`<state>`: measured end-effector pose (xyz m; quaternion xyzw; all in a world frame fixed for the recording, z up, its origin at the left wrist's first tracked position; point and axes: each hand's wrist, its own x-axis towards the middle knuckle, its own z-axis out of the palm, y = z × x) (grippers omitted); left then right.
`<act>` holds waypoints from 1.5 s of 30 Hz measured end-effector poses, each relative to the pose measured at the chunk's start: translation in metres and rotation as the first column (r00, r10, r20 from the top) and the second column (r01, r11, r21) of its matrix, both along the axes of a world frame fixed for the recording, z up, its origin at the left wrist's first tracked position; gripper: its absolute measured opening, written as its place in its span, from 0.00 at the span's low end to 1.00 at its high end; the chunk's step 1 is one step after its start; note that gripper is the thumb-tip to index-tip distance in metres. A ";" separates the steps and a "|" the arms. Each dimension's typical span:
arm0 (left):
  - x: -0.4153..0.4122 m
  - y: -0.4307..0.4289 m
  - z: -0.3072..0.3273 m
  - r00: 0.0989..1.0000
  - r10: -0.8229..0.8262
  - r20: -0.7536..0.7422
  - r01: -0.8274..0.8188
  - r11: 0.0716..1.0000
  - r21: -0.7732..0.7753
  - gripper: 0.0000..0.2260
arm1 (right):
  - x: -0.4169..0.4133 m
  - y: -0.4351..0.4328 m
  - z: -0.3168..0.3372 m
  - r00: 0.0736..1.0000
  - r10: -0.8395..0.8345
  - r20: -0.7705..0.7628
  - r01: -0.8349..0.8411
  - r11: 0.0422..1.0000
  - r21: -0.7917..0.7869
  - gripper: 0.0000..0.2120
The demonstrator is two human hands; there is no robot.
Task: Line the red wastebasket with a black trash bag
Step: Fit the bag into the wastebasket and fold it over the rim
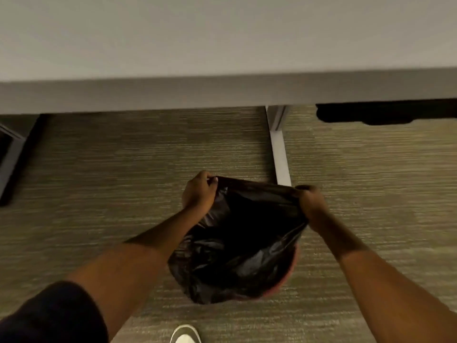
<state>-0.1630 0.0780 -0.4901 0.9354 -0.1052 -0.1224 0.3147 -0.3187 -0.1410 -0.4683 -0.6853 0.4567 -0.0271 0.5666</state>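
Observation:
A black trash bag (237, 238) hangs open between my two hands over the carpet. My left hand (199, 191) pinches the bag's top edge on the left. My right hand (312, 204) grips the same edge on the right, stretching the mouth wide. The red wastebasket (288, 278) stands on the floor under the bag; only a strip of its rim shows at the lower right, the rest is hidden by the plastic. The bag's bottom drapes over the basket's left side.
A grey desk (222, 92) spans the upper view, with its white leg (280, 157) just behind the bag. A dark object (366, 115) hangs under the desk at right. Dark furniture (12, 157) sits at far left. A light-coloured shoe (185, 335) is at the bottom.

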 end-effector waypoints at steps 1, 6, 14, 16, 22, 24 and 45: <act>0.009 -0.006 -0.008 1.000 -0.010 -0.015 0.010 1.000 0.021 0.11 | 0.009 -0.007 -0.010 1.000 -0.001 -0.015 0.001 1.000 -0.012 0.11; 0.046 -0.032 -0.035 0.997 -0.071 -0.018 0.072 0.991 0.114 0.10 | 0.037 -0.032 -0.057 0.963 -0.026 -0.269 -0.053 0.958 -0.281 0.17; 0.064 -0.044 -0.064 0.976 -0.105 -0.191 0.174 0.901 0.398 0.17 | 0.022 -0.041 -0.107 0.888 0.025 -0.459 -0.152 0.959 -0.240 0.13; 0.064 -0.028 -0.070 0.959 -0.063 -0.277 0.170 0.908 0.382 0.16 | 0.008 -0.041 -0.113 0.883 0.045 -0.467 -0.149 0.971 -0.187 0.14; 0.035 0.013 -0.066 0.892 0.146 -0.428 -0.028 0.963 0.269 0.40 | -0.023 -0.014 -0.106 0.955 -0.081 -0.286 0.105 0.992 0.068 0.27; 0.013 0.027 -0.060 0.923 0.223 -0.312 -0.124 0.943 0.307 0.47 | -0.034 0.000 -0.101 0.971 -0.102 -0.218 0.125 0.988 0.094 0.32; -0.117 0.092 -0.011 0.515 0.354 -0.780 -0.706 0.692 -0.152 0.09 | -0.049 0.111 -0.049 0.942 -0.308 -0.132 0.333 0.810 0.483 0.14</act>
